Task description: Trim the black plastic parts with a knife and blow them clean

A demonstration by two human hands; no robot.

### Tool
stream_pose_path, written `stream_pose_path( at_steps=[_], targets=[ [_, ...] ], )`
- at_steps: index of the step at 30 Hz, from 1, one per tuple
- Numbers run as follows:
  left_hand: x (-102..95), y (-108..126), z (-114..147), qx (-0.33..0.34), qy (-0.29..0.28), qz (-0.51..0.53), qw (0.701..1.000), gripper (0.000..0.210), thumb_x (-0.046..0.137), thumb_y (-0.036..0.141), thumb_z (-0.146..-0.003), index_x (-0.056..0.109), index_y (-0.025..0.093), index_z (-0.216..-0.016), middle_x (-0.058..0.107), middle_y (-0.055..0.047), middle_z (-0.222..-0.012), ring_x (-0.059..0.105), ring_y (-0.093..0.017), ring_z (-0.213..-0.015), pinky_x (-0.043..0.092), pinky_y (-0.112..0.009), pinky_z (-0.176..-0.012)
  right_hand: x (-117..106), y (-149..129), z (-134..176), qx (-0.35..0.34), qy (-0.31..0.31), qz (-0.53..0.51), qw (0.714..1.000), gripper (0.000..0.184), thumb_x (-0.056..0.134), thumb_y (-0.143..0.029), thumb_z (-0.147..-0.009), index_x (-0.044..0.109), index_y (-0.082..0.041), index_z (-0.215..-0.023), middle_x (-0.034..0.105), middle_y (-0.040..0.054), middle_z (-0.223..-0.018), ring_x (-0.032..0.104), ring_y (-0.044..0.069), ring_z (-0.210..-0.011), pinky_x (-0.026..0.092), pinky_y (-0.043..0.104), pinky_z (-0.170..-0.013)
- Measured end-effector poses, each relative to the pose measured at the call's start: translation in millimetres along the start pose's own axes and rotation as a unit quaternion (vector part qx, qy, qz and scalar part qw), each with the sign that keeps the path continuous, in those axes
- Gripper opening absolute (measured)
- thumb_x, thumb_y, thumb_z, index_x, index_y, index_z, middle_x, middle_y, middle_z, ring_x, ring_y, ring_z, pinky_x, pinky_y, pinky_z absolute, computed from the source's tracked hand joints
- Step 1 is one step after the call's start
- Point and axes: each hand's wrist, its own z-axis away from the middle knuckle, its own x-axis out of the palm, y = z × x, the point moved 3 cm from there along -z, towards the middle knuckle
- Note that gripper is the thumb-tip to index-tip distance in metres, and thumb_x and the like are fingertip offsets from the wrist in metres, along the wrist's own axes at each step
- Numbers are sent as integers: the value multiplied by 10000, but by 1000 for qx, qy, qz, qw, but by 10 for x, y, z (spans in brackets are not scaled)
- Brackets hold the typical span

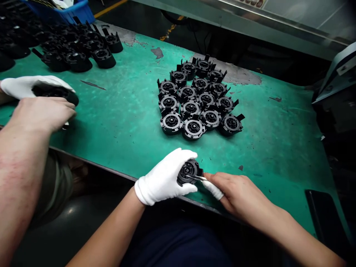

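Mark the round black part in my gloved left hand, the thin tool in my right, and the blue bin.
Round black part (187,170): head view, middle of its face.
Thin tool (196,178): head view, along its exposed length.
Blue bin (79,15): head view, on its side wall.

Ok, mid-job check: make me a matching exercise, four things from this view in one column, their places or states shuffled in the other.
Things
1. left hand
2. blue bin
3. right hand
4. dark flat slab

Places or states
A. lying on the green table, near its right edge
B. white-gloved, curled around a round black part
C. at the top left of the picture
D. holding a thin tool

Pairs: 1-B, 2-C, 3-D, 4-A
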Motion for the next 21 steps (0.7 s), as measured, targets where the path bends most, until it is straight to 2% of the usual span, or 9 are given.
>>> stream_pose_path(
  at_steps=[7, 10, 13, 15, 17, 19, 21],
  targets=[
    [-22, 12, -40, 10, -13, 16, 1000, 768, 817, 373, -739, 432, 224, -1386, 569, -90, -1336, 542, -263, -1280, 418, -437, -1170, -102, -68, -50, -12, -42, 42, 998, 657, 477, -26, -771, 576, -277, -1370, 743, 19, -1085, 711, 204, -844, 448, 271, -643],
    [-42, 10, -58, 11, -14, 14, 1000, 779, 831, 402, -726, 443, 219, -1376, 574, -98, -1331, 547, -272, -1277, 429, -436, -1160, -224, -55, -108, -26, -62, 53, 996, 549, 478, -34, -797, 646, -305, -1244, 753, 0, -998, 698, 197, -746, 407, 275, -591],
    [6, 42, -15, 10, 8, -13, 1000, 785, 851, 399, -702, 445, 227, -1352, 596, -96, -1318, 557, -286, -1279, 359, -494, -1206, -268, -48, -83, -35, -51, -61, 996, 320, 480, -129, -919, 676, -298, -1107, 744, 4, -1002, 686, 196, -823, 425, 271, -679],
    [81, 75, 66, -12, 67, -48, 996, 822, 856, 430, -698, 423, 219, -1364, 589, -113, -1335, 547, -304, -1296, 292, -547, -1232, -169, -79, 3, -1, -26, -212, 977, 217, 459, -252, -999, 662, -274, -1074, 720, 14, -985, 652, 187, -861, 429, 272, -731],
    [170, 112, 181, -47, 150, -86, 984, 920, 852, 473, -700, 361, 185, -1424, 542, -160, -1392, 498, -335, -1348, 295, -572, -1225, 68, -164, 124, 79, -10, -383, 920, 257, 416, -384, -1037, 629, -242, -1052, 646, 7, -851, 580, 155, -738, 416, 262, -662],
    [252, 137, 297, -81, 212, -109, 968, 956, 833, 441, -737, 297, 157, -1475, 486, -198, -1443, 448, -351, -1393, 350, -563, -1198, 392, -337, 231, 156, -23, -554, 818, 336, 392, -498, -1033, 579, -219, -1033, 510, -30, -726, 445, 112, -584, 349, 235, -529],
    [307, 138, 372, -99, 233, -117, 960, 904, 806, 369, -778, 287, 156, -1486, 472, -197, -1450, 450, -338, -1395, 401, -531, -1173, 681, -558, 267, 196, -47, -680, 705, 352, 437, -557, -999, 531, -218, -1022, 429, -60, -691, 331, 81, -512, 242, 210, -444]
  ],
)
